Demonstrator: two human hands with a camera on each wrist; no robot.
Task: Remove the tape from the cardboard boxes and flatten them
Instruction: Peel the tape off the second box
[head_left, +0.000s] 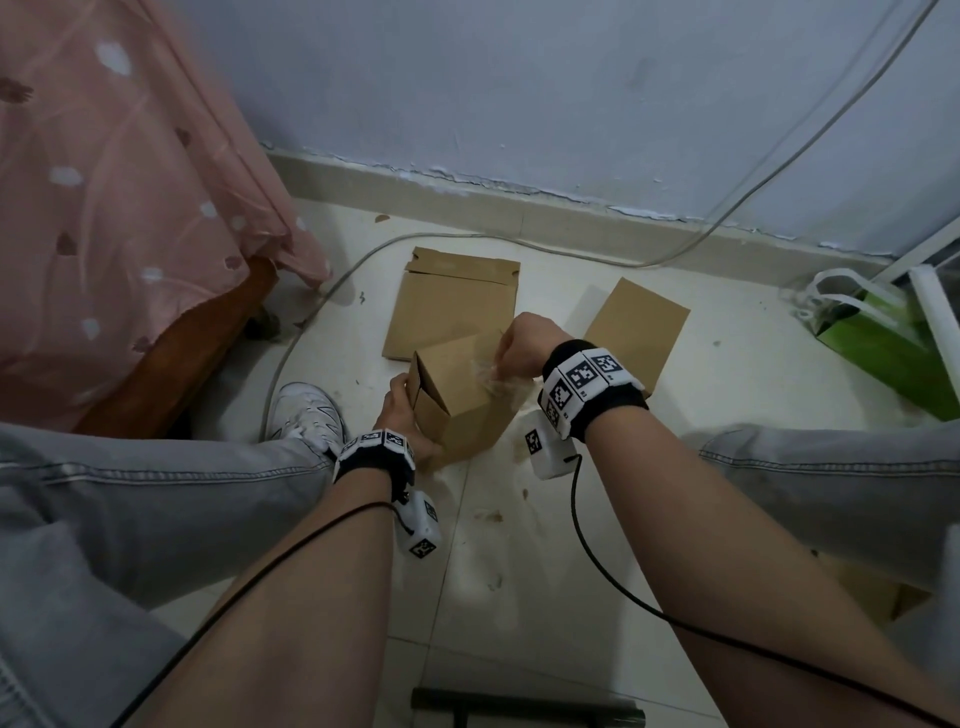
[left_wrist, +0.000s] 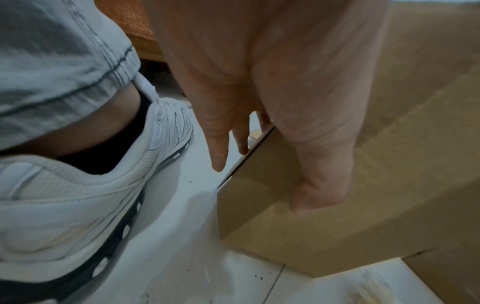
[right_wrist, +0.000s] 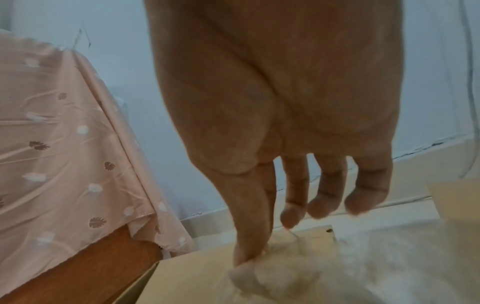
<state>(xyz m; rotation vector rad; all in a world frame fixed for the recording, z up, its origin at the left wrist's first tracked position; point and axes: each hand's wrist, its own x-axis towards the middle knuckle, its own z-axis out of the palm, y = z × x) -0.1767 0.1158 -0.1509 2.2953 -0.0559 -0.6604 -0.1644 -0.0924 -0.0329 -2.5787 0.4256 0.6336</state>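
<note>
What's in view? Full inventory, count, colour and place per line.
box: 1, brown, upright on floor between the hands, one end open
flat boxes: 2, brown, on floor behind the box
tape: 1 clear strip, part peeled off the box
cardboard: 1 brown piece, under right leg
bag: 1, green, right by wall
cloth: 1, pink with leaf print, left
cable: 1, pale, along wall and floor
shoe: 1, white, left of box
jeans: grey, both legs
left hand: grips the box
right hand: pinches the tape
</note>
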